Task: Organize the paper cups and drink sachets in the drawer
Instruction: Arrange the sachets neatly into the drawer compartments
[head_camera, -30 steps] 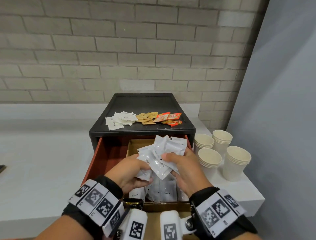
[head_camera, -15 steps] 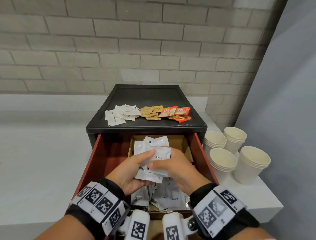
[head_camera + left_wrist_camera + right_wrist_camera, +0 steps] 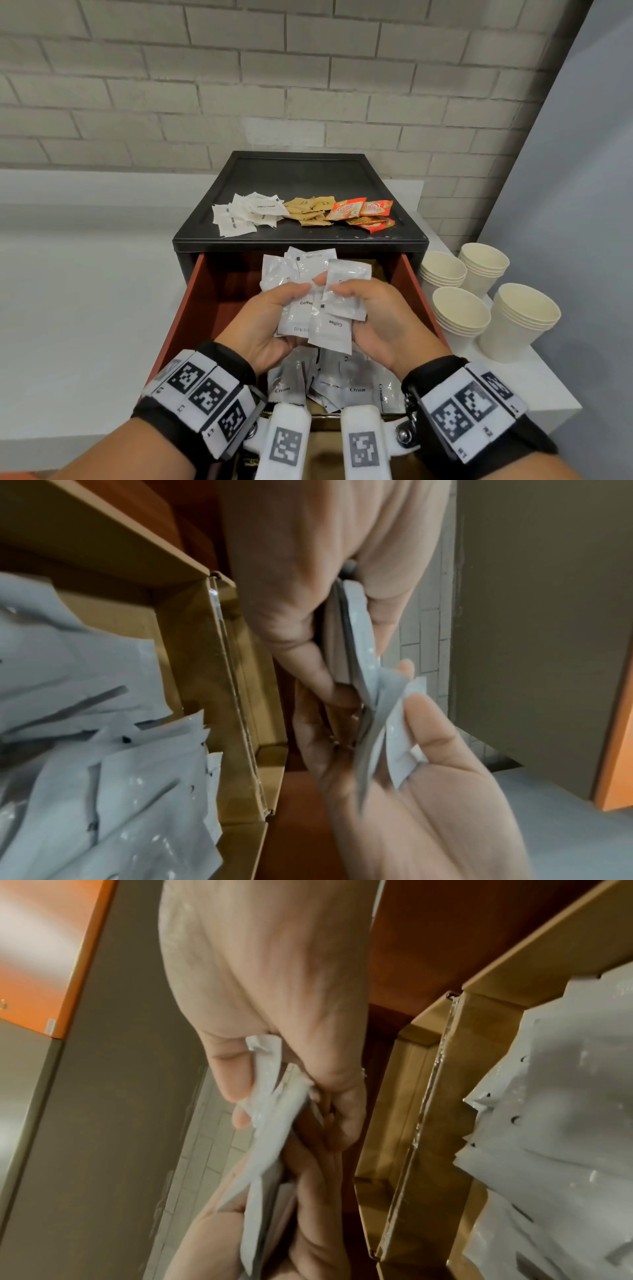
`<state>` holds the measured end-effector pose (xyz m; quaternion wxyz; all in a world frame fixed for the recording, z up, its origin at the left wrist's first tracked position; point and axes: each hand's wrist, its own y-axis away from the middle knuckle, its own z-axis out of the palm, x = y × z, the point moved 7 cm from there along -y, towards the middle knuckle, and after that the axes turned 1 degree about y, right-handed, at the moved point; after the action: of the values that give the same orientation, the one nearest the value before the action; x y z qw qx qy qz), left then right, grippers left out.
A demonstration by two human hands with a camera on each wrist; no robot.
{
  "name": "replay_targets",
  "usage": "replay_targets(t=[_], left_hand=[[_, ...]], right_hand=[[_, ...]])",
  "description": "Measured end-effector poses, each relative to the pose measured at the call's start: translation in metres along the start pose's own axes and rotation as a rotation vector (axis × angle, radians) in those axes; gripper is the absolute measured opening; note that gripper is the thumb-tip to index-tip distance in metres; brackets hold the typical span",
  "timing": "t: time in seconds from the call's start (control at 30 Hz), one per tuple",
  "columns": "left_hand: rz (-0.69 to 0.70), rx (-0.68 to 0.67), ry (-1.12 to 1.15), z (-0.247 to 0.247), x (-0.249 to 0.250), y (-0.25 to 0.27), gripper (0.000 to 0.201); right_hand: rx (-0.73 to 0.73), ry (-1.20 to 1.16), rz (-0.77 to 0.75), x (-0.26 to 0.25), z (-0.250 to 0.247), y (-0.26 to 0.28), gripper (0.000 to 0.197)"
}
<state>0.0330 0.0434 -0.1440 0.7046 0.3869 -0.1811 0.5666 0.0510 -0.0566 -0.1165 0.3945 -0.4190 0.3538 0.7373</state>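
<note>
Both hands hold one bundle of silvery coffee sachets (image 3: 313, 294) above the open red-brown drawer (image 3: 191, 308). My left hand (image 3: 270, 318) grips the bundle's left side with the thumb on top. My right hand (image 3: 376, 318) pinches its right side. The left wrist view shows the sachets (image 3: 377, 718) edge-on between the two hands, and the right wrist view shows the sachets (image 3: 270, 1123) the same way. Under the hands a cardboard box (image 3: 376, 267) stands in the drawer with several loose cream sachets (image 3: 342, 383) in it. Several stacks of paper cups (image 3: 459, 311) stand right of the drawer.
On the black cabinet top (image 3: 301, 171) lie piles of white sachets (image 3: 246, 214), brown sachets (image 3: 310, 212) and orange sachets (image 3: 363, 214). A brick wall rises behind it and a grey wall (image 3: 565, 171) stands at the right. A white counter (image 3: 85, 274) extends to the left.
The fanned-out sachets have been gathered into a tighter bundle between the two hands. The bundle stays over the drawer while the head view has shifted closer and lower.
</note>
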Motion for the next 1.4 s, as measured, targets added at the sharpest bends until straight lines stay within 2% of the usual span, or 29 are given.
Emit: replay_targets(t=[0.13, 0.23, 0.47, 0.57, 0.67, 0.8, 0.87, 1.0, 1.1, 1.4], left_hand=[[0.066, 0.080, 0.009, -0.012, 0.007, -0.005, 0.024], [0.066, 0.097, 0.013, -0.013, 0.005, -0.007, 0.019], [0.012, 0.127, -0.088, -0.010, -0.006, -0.005, 0.011], [0.049, 0.134, -0.062, -0.011, 0.005, -0.002, 0.013], [0.101, 0.154, -0.037, -0.013, 0.019, 0.000, 0.012], [0.141, 0.170, 0.007, -0.015, 0.032, 0.006, 0.011], [0.144, 0.168, 0.018, -0.015, 0.033, 0.008, 0.012], [0.147, 0.156, 0.055, -0.014, 0.035, 0.007, 0.022], [0.143, 0.155, 0.057, -0.014, 0.035, 0.007, 0.034], [0.112, 0.139, 0.029, -0.013, 0.031, 0.005, 0.044]], right_hand=[[0.132, -0.152, -0.004, -0.004, -0.015, -0.004, 0.025], [0.141, -0.192, 0.074, 0.008, -0.011, -0.006, 0.025], [0.292, -0.046, 0.201, 0.023, -0.016, -0.006, 0.022], [0.332, 0.090, 0.180, 0.015, -0.023, -0.003, 0.033], [0.265, 0.375, 0.141, 0.007, -0.023, -0.001, 0.047], [0.073, 1.000, 0.232, 0.020, -0.009, 0.005, 0.010], [-0.014, 1.263, 0.287, 0.034, -0.006, 0.007, 0.006], [-0.115, 1.667, 0.278, 0.048, -0.001, 0.007, 0.043], [-0.130, 1.754, 0.238, 0.057, 0.003, 0.008, 0.058], [-0.148, 1.709, 0.208, 0.062, 0.007, 0.009, 0.048]])
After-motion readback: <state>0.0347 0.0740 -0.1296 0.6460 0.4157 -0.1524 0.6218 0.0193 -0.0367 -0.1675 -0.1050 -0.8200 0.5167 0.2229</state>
